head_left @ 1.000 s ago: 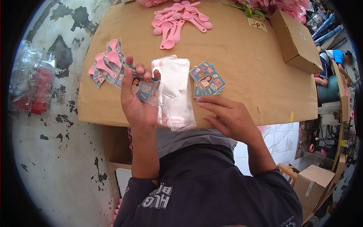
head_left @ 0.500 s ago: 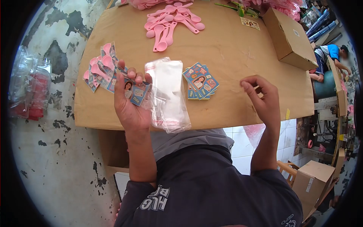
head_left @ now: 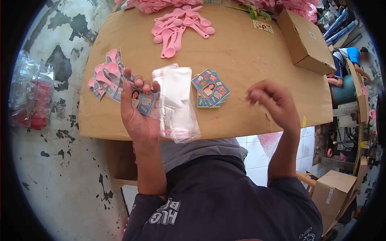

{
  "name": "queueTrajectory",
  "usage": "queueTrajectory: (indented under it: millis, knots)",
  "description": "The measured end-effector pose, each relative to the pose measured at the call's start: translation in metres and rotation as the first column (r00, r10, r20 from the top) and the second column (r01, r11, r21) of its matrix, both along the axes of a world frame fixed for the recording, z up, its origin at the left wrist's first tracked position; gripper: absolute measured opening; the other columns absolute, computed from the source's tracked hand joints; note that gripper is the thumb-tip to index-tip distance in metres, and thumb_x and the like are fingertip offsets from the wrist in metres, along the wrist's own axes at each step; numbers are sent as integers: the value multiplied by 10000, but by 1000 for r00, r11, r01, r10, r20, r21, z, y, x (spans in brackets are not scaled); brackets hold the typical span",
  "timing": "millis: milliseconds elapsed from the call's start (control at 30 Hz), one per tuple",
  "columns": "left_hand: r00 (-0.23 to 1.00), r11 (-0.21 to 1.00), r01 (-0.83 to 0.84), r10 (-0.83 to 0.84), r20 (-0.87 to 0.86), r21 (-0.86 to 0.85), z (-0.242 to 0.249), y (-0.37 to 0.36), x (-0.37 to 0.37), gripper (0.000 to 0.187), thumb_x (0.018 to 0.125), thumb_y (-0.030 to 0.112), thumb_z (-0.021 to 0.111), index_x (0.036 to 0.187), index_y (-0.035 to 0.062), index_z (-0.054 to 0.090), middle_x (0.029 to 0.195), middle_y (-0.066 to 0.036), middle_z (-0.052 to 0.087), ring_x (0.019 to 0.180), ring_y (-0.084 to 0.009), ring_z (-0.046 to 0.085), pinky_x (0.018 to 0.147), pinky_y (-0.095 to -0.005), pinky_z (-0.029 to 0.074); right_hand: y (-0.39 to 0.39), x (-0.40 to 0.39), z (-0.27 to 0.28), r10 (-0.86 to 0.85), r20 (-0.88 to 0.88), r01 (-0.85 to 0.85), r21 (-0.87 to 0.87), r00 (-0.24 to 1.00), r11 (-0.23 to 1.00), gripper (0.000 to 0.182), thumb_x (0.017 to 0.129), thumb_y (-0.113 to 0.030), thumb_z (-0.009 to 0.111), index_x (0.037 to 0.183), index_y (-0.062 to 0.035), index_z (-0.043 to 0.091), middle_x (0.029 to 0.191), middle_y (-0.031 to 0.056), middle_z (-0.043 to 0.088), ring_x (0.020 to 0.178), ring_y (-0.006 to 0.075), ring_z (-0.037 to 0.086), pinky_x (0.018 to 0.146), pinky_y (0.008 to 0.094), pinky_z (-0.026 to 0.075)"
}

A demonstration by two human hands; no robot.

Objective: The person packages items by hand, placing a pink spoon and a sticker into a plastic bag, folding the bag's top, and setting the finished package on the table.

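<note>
- Holding a printed card (head_left: 143,101) with a clear sleeve against your palm, your left hand (head_left: 138,110) was closed on it above the near edge of the surface (head_left: 249,60); the grip looked the same as a second before.
- Your right hand (head_left: 270,100) had left the stack of clear bags (head_left: 177,102), where it had rested a second earlier, and was raised well to the right of them, blurred by motion. Its fingers were loosely curled; whether they pinched anything could not be told.
- The stack of clear bags lay where it had been, just beside your left hand and overhanging the near edge.
- The pile of printed cards (head_left: 210,89) sat just right of the bags, untouched and in the same fan as before.
- Finished packets (head_left: 105,74), each showing a pink spoon behind film, lay left of your left hand.
- Loose pink spoons (head_left: 181,25) were heaped at the far side, with a brown box (head_left: 305,42) at the far right.
- Judged from this, one bag and card were in hand and the spoon was not yet fetched.
</note>
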State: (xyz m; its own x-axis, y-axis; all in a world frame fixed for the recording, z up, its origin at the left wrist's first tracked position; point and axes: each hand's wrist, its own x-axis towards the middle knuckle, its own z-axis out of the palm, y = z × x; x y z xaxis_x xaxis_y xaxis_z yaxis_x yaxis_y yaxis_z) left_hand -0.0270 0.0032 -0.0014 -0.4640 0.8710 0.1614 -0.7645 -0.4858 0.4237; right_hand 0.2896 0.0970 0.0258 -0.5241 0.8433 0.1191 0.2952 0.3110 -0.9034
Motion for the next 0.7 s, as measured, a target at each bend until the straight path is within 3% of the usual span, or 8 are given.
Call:
queueTrajectory:
  millis: [33, 133, 200, 267, 433, 500, 633, 700]
  knots:
    - [1000, 1000, -5, 5, -8, 4, 0, 0, 0, 372, 1033, 150, 582, 1380, 35, 510, 976, -63, 561, 876, -163, 564, 972, -366, 528, -1, 0, 2, 205, 57, -195, -148, 977, 970, 191, 973, -150, 667, 1110, -19, 693, 924, 82, 742, 775, 176, 700, 719, 296, 535]
    - [1000, 1000, -13, 13, -22, -10, -2, -2, -3, 372, 1034, 159, 583, 1380, 39, 514, 978, -56, 559, 875, -160, 563, 969, -364, 527, 0, 0, 0, 359, 342, -328, -148, 868, 933, 169, 973, -136, 662, 1099, -28, 694, 922, 78, 734, 822, 162, 704, 718, 308, 539]
    - [999, 1000, -25, 24, -25, -18, 0, -4, -2, 373, 1035, 163, 585, 1381, 42, 516, 978, -53, 558, 874, -158, 562, 965, -361, 526, 6, -5, -11, 147, 319, -158, 9, 936, 987, 176, 963, -135, 671, 1110, -43, 697, 901, 75, 729, 837, 162, 698, 730, 312, 542]
    - [999, 999, -41, 40, -27, -27, 2, -5, -3, 374, 1035, 167, 586, 1382, 44, 517, 978, -49, 558, 873, -156, 561, 961, -358, 526, 18, -10, -13, -336, -15, 284, 570, 942, 771, 166, 962, -150, 678, 1066, -23, 703, 900, 85, 727, 864, 154, 691, 739, 303, 539]
    - [999, 999, -35, 35, -28, -20, 3, -7, -5, 375, 1035, 178, 591, 1381, 51, 521, 976, -43, 559, 874, -144, 564, 944, -347, 525, 22, -21, 22, -341, -52, 336, 364, 938, 869, 232, 1002, -180, 635, 887, 15, 687, 661, 50, 605, 601, 89, 506, 554, 287, 384]
    - [999, 999, -36, 35, -31, -17, 5, -9, -5, 371, 1039, 186, 587, 1379, 54, 522, 972, -40, 561, 872, -140, 567, 940, -345, 525, 40, -37, 27, -170, -5, 158, 394, 985, 905, 285, 1017, -226, 616, 868, 7, 684, 579, 32, 508, 543, 77, 397, 519, 298, 311]
    - [996, 998, -58, 56, -69, -31, 6, -17, -3, 364, 1049, 211, 573, 1378, 62, 521, 959, -27, 567, 867, -127, 575, 925, -337, 528, 103, -94, 27, -4, 119, -66, 581, 993, 811, 321, 1001, -324, 632, 1044, -10, 685, 759, 103, 646, 637, 187, 560, 605, 334, 437]
    - [994, 996, -78, 74, -79, -46, 8, -22, -1, 367, 1051, 218, 569, 1380, 63, 519, 957, -24, 568, 867, -123, 578, 920, -336, 529, 155, -126, 6, 47, 176, -154, 666, 983, 730, 425, 979, -418, 635, 1202, -58, 665, 1047, 162, 699, 951, 297, 654, 840, 385, 511]
